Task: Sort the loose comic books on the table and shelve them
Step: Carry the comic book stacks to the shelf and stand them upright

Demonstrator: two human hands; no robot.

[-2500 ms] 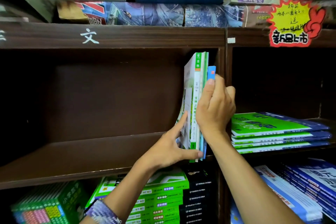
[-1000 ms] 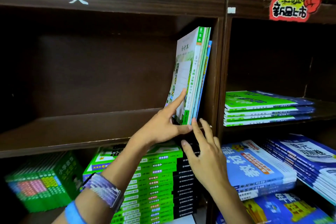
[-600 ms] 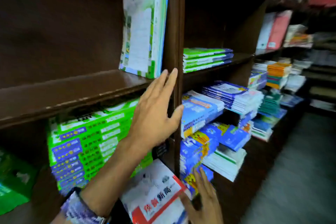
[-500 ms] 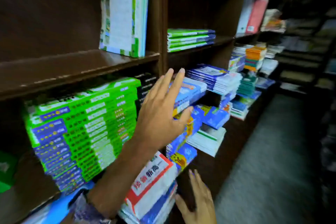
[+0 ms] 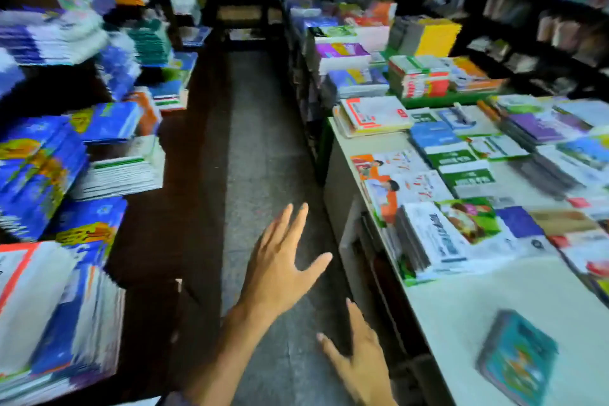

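Observation:
The view is blurred by motion. My left hand (image 5: 280,267) hangs over the aisle floor with fingers spread, holding nothing. Low in the frame my right hand (image 5: 359,359) is open too and sits close to the front edge of the white table (image 5: 468,310). A small teal book (image 5: 517,359) lies alone on the table's near part. Further back the table carries flat rows of books, among them a white and green pile (image 5: 438,237) and orange-and-white covers (image 5: 395,181). The shelf with the upright books is out of view.
Low dark shelves on the left hold stacks of blue, white and orange books (image 5: 39,171). A grey floor aisle (image 5: 260,142) runs between them and the table. Dark bookcases (image 5: 527,10) stand at the back right.
The view has swung right, from the dark shelf to the aisle and table. Both hands left the upright green and white books on the shelf and now hang open and empty.

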